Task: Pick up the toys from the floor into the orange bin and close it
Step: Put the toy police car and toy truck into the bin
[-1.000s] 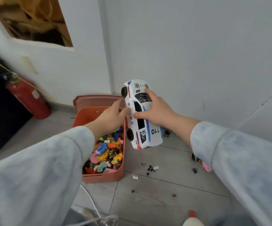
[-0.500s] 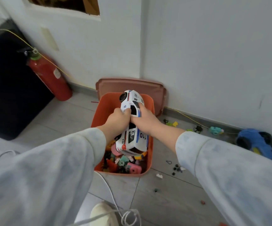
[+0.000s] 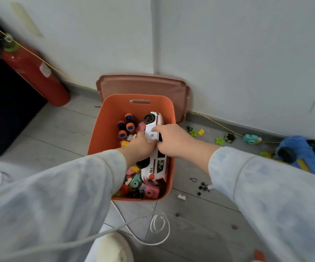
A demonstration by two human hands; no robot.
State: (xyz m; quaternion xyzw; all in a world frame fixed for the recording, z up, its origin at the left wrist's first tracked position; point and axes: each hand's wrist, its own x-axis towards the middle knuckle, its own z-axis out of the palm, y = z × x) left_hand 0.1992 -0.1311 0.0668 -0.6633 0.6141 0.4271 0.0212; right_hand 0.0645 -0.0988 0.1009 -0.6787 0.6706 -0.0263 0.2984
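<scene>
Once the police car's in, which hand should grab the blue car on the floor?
Likely the right hand: the blue car lies on its side of the bin; the left hand, also holding the police car, would reach across.

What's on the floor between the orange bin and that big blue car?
Head view: loose small toys, a yellow brick, green flower pieces, a black spiky piece and a teal toy.
</scene>
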